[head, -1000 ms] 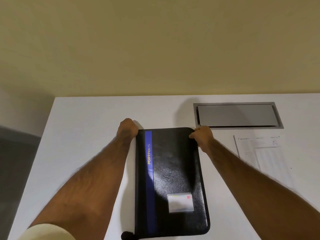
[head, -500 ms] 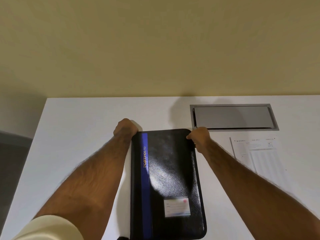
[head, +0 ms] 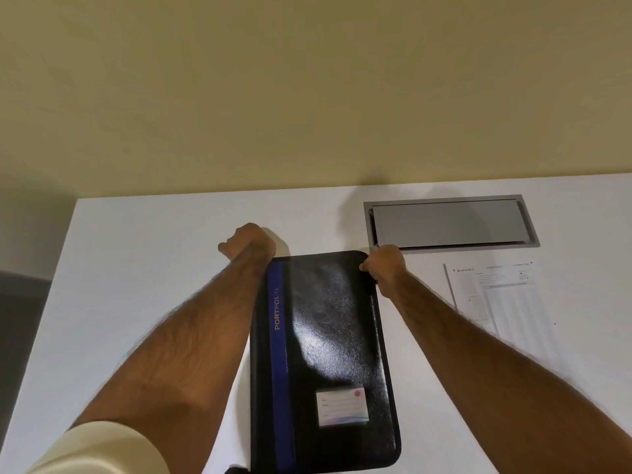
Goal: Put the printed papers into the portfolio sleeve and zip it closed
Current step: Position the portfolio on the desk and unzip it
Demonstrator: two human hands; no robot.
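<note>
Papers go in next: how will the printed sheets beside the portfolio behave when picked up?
The printed papers lie thin and flat on the white table, so probably light and floppy, sagging if held by one edge. Flush on that smooth top, they may slide before an edge lifts.

A white table (head: 136, 268) stands against a beige wall (head: 307, 80), with a grey hatch (head: 448, 224) set into its top.

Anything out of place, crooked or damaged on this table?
Nothing stands out. The black portfolio lies flat on the white table, left hand and right hand at its far corners; the printed papers lie flat to its right, not yet inside.
</note>
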